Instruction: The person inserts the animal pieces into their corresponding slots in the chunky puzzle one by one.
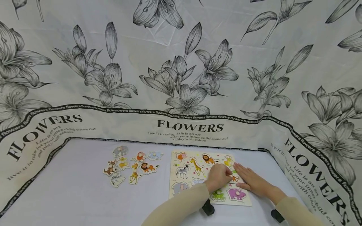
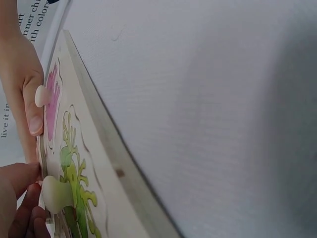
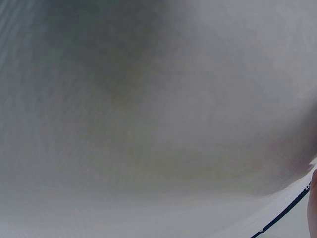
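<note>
A wooden animal puzzle board (image 1: 248, 201) lies on the white cloth. My left hand (image 1: 219, 176) is over its right half, fingers curled and thumb and fingertips pinching a puzzle piece that they mostly hide. A bit of green (image 1: 234, 171) shows beside those fingertips. My right hand (image 1: 253, 180) rests with extended fingers on the board's right edge; its thumb lies on the board near the purple hippo piece (image 1: 237, 194). The frog piece (image 2: 74, 173) and the hippo lie in the board with pale knobs up. The right wrist view is mostly blurred cloth.
Several loose knobbed animal pieces lie left of the board, among them an elephant (image 1: 120, 151), a zebra (image 1: 117, 180), a giraffe (image 1: 134, 174) and a lion (image 1: 149, 167). A flower-printed cloth (image 1: 189, 131) rises behind and on both sides.
</note>
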Available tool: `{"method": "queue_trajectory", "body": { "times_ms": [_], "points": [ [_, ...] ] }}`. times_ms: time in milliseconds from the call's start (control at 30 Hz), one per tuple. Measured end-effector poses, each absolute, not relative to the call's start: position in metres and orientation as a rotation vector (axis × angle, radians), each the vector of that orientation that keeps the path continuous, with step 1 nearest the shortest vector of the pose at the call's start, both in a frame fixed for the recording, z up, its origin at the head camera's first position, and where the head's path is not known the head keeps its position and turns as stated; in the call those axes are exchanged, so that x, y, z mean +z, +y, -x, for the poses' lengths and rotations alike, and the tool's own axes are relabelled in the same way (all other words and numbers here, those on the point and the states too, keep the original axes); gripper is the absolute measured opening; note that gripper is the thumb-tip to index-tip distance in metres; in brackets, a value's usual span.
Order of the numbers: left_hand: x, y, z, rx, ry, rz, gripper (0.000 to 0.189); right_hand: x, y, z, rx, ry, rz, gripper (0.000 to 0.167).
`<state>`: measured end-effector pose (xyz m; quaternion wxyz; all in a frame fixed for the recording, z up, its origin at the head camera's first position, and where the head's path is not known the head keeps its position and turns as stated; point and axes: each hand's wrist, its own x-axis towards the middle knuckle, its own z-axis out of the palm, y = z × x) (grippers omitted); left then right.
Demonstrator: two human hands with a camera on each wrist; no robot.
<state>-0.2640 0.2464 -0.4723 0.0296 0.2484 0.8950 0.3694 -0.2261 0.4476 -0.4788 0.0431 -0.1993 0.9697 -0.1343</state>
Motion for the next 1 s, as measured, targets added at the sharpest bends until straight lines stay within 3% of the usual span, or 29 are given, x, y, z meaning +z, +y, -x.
{"method": "queue_trajectory", "body": {
  "times_ms": [500,1000],
  "points": [
    [-0.471,0.244,0.261,1.107,2.757,-0.767,0.013,-0.477,0.443,0.226,-0.415,2.991,0.681,0.074],
    [-0.446,0.222,0.257,1.041,2.617,-0.793,0.026,-0.478,0.447,0.226,-0.416,2.97,0.63,0.077]
  ]
}}
